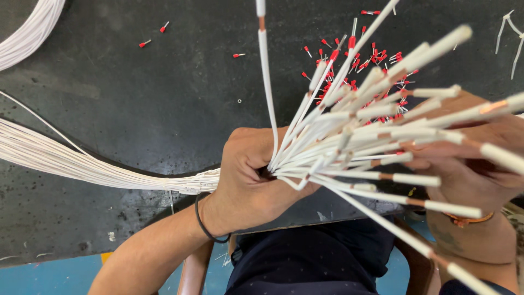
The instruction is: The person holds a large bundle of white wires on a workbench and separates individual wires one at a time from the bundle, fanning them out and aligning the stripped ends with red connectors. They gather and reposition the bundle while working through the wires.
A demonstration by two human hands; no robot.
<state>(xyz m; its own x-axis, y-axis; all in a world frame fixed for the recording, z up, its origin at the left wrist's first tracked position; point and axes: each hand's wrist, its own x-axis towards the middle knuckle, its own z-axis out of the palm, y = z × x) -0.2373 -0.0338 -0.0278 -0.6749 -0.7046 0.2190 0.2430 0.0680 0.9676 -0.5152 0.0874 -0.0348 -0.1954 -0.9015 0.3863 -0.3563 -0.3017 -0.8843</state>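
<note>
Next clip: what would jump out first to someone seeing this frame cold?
The fan of white wires with bared copper bands, splaying from the left hand at centre toward the right edge. Behind it, a scatter of red-tipped ferrules lies on the dark worktop. The right hand sits among the wire ends.

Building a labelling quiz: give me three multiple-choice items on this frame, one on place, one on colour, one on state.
1. Where do the loose ferrules lie?
A. on the dark tabletop behind the fanned wire ends
B. in a tray
C. on the blue floor

2. What colour are the ferrule sleeves?
A. blue
B. red
C. yellow

3. How does the left hand hold the white wire bundle?
A. open, flat
B. pinching one wire
C. fisted around it

Answers: 1 A, they are scattered on the black surface; 2 B, the sleeves are red; 3 C, the fingers wrap the bundle where it fans out.
</note>
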